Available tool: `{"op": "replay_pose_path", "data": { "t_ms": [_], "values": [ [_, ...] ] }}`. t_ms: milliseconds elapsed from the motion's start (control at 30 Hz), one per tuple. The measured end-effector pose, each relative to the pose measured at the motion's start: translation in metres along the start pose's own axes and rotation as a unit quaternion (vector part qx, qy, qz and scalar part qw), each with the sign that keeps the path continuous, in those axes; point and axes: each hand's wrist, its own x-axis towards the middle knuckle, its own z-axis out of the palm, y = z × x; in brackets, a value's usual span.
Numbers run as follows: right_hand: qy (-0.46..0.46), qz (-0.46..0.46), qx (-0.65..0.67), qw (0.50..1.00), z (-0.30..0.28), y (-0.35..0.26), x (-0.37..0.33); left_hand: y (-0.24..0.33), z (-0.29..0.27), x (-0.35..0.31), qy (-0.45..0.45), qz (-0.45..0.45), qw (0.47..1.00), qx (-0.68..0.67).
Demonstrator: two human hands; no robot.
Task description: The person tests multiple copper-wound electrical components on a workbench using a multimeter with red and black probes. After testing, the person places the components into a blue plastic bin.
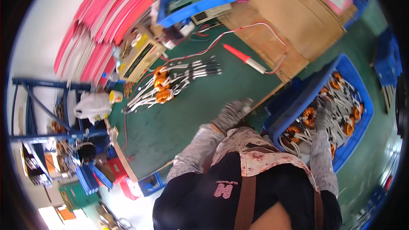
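My left hand (232, 116), in a grey glove, is at the near edge of the green tabletop (187, 121). Its fingers point away to the right, apart from one another, and nothing shows in them. My right hand (324, 110), also gloved, reaches down into a blue plastic bin (362, 134) on my right. Copper-wound ring coils (309, 117) with white leads fill that bin and hide the right fingertips. On the tabletop lies a bunch of similar coils (162, 83), their white leads ending in black sleeves and bare tips.
A red-and-white pen-shaped tool (245, 58) on a cord lies beyond my left hand. Behind it stand a boxy meter (140, 57), a blue tray (198, 2) and a cardboard box (296, 10). Pink and white sheets (104, 19) are stacked at the far left, near a white bag (91, 107).
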Motion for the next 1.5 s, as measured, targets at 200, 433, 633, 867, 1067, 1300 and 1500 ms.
{"op": "replay_pose_path", "data": {
  "t_ms": [200, 433, 633, 867, 1067, 1300, 1500],
  "values": [
    [0.082, 0.105, 0.061, 0.989, -0.030, -0.101, 0.013, -0.196, -0.157, -0.113, 0.230, -0.303, 0.762, 0.525],
    [-0.074, -0.136, 0.382, 0.911, 0.030, -0.304, 0.045, -0.262, -0.218, -0.145, 0.150, -0.429, 0.818, 0.353],
    [-0.304, -0.419, 0.131, 0.845, 0.078, -0.477, 0.021, -0.237, -0.170, -0.142, 0.209, -0.396, 0.894, -0.021],
    [-0.491, -0.406, -0.114, 0.762, 0.151, -0.489, -0.023, -0.190, -0.106, -0.185, 0.134, -0.165, 0.949, 0.234],
    [-0.648, -0.397, -0.187, 0.622, 0.125, -0.491, -0.025, -0.214, -0.108, -0.229, -0.137, -0.359, 0.880, 0.279],
    [-0.577, -0.244, -0.003, 0.779, 0.102, -0.424, -0.036, -0.244, -0.079, -0.247, -0.130, -0.376, 0.886, 0.238],
    [-0.357, -0.050, 0.301, 0.883, 0.031, -0.326, 0.026, -0.162, -0.094, -0.132, 0.039, -0.300, 0.923, -0.236]
  ]
}}
